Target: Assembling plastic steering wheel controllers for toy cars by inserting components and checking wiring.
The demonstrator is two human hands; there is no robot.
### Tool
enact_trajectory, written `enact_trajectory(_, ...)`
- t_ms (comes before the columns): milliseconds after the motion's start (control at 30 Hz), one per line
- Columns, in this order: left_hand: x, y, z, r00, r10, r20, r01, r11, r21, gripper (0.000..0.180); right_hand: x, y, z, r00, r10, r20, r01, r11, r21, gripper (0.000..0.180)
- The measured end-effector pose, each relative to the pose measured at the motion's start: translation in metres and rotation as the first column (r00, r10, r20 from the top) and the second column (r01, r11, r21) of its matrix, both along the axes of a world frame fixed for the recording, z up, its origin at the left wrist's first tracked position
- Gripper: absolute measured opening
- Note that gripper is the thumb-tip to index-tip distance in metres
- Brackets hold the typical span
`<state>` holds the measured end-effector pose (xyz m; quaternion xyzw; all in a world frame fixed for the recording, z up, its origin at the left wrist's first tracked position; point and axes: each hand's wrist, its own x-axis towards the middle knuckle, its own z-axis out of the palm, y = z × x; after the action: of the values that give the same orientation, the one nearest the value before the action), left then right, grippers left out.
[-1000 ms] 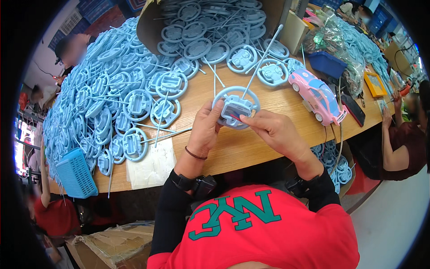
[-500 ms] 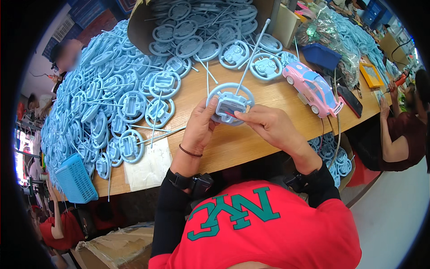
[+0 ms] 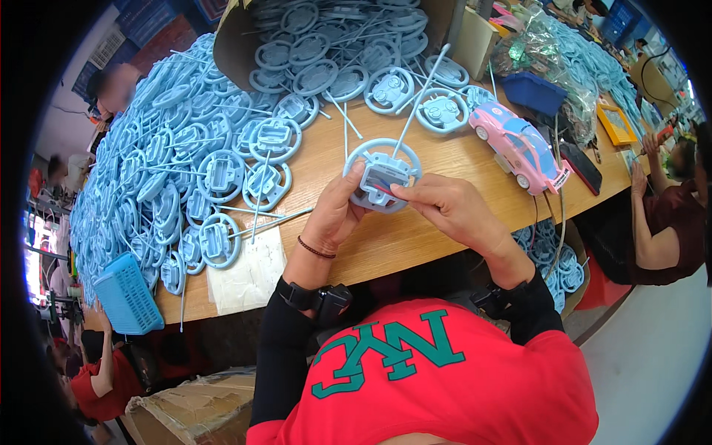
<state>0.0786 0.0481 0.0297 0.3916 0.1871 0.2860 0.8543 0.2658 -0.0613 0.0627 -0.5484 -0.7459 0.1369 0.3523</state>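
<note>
A light-blue steering-wheel-shaped toy remote control (image 3: pixel 406 154) is held up over the wooden table, its thin antenna pointing away from me. My left hand (image 3: pixel 335 208) grips its left rim, thumb on top. At its lower recess, my right hand (image 3: pixel 454 211) pinches thumb and forefinger together beside a thin reddish strip. Whatever sits between those fingertips is too small to name. Several similar remote controls (image 3: pixel 221 241) lie to the left of my hands, recesses facing up. Two more (image 3: pixel 442 110) with round-knobbed faces lie just beyond.
A large heap of blue remote controls (image 3: pixel 152 159) covers the left side, with a blue basket (image 3: pixel 130 297) at its front. Right of my hands stand a pink toy car (image 3: pixel 519 144), a dark-blue bin (image 3: pixel 532 93), a phone (image 3: pixel 582 169) and a yellow tray (image 3: pixel 615 122). Other people sit nearby.
The remote control and both hands have shifted very slightly toward me. My grip on it and the right-hand pinch look the same. A person at the far lower left has moved an arm.
</note>
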Motion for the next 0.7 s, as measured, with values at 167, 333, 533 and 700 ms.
enact_trajectory(167, 0.0, 0.003, -0.004, 0.999, 0.039, -0.029, -0.037, 0.997, 0.064, 0.037, 0.0, -0.001, -0.001, 1.0, -0.001, 0.002, 0.0, 1.0, 0.011, 0.033)
enact_trajectory(333, 0.002, 0.002, -0.005, 0.995, 0.083, -0.047, -0.081, 0.995, 0.053, 0.04, 0.0, 0.002, -0.005, 0.999, -0.02, -0.041, 0.02, 1.0, 0.01, 0.029)
enact_trajectory(533, -0.017, 0.007, 0.01, 0.947, 0.315, -0.057, -0.301, 0.938, 0.173, 0.039, -0.006, 0.006, -0.007, 0.999, 0.021, -0.047, -0.02, 0.999, 0.032, 0.03)
enact_trajectory(700, -0.16, 0.017, 0.058, 0.361, 0.877, 0.317, -0.622, -0.027, 0.783, 0.047, 0.007, -0.004, -0.006, 0.963, 0.014, -0.268, -0.006, 1.0, 0.03, 0.031)
